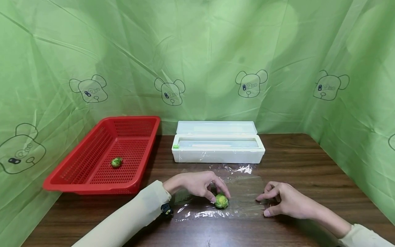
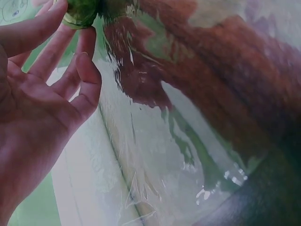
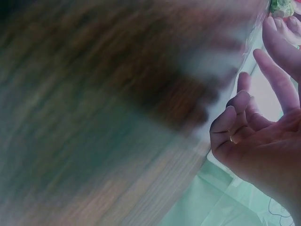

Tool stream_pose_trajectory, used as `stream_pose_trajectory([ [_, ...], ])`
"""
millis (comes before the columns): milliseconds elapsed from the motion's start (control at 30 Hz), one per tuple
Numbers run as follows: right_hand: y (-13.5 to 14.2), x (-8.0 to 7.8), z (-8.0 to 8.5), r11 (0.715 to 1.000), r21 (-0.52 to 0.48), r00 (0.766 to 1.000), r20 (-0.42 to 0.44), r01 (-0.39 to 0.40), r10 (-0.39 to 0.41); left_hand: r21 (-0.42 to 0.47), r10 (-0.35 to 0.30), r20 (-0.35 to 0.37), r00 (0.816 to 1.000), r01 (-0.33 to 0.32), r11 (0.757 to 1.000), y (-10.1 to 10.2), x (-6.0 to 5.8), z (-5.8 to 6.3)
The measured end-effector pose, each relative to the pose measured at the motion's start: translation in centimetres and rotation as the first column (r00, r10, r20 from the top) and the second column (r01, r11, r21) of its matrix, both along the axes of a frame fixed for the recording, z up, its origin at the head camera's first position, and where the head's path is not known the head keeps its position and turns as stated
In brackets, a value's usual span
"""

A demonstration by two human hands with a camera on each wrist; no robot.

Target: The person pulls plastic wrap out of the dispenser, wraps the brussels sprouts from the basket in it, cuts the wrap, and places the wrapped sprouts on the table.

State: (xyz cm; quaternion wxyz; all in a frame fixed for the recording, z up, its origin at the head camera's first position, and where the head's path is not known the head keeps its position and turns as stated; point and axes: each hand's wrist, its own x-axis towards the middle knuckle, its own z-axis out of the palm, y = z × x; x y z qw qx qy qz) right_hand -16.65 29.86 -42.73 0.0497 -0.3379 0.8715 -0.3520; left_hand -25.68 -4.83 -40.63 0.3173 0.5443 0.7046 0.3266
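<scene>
My left hand (image 1: 200,185) pinches a small green-yellow Brussels sprout (image 1: 221,201) between thumb and fingers, low over a sheet of clear plastic wrap (image 1: 243,195). The left wrist view shows the sprout (image 2: 81,13) at the fingertips, its upper part cut off by the frame. Creases and glare run across the wrap (image 2: 155,141) there. To the right, my right hand (image 1: 285,200) hovers by the wrap's right edge, thumb and forefinger apart with nothing between them. Its other fingers (image 3: 223,125) bend loosely in the right wrist view.
A red perforated basket (image 1: 148,151) stands at the left with another Brussels sprout (image 1: 116,162) inside. Behind the wrap sits a white wrap dispenser box (image 1: 217,156), its lid (image 1: 216,127) raised and a green slider at its left end. Green fabric (image 1: 210,51) encloses the wooden table (image 1: 290,154).
</scene>
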Motion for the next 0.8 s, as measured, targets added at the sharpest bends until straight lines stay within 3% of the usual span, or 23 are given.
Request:
stream_pose_trajectory([
  [200,0.3,0.3,0.1,1.0,-0.009,1.0,0.009,-0.006,0.006,0.023,0.077,-0.106,0.991,-0.075,0.997,-1.0,0.5,0.3],
  [333,0.5,0.5,0.0,1.0,-0.006,1.0,-0.005,-0.016,0.016,0.067,0.19,-0.199,0.961,-0.18,0.981,-3.2,1.5,0.7],
  [433,0.7,0.6,-0.1,1.0,-0.016,1.0,-0.017,-0.013,0.013,0.082,0.246,-0.218,0.944,-0.234,0.969,-5.6,2.7,0.7],
  [600,0.8,0.9,-0.3,0.999,-0.043,0.999,-0.026,-0.026,0.025,0.062,0.255,-0.262,0.931,-0.248,0.967,-8.9,4.5,0.5],
  [800,0.8,0.9,-0.6,0.998,-0.049,0.998,-0.056,-0.033,0.03,0.021,0.242,-0.322,0.915,-0.249,0.968,-10.6,6.0,0.2],
])
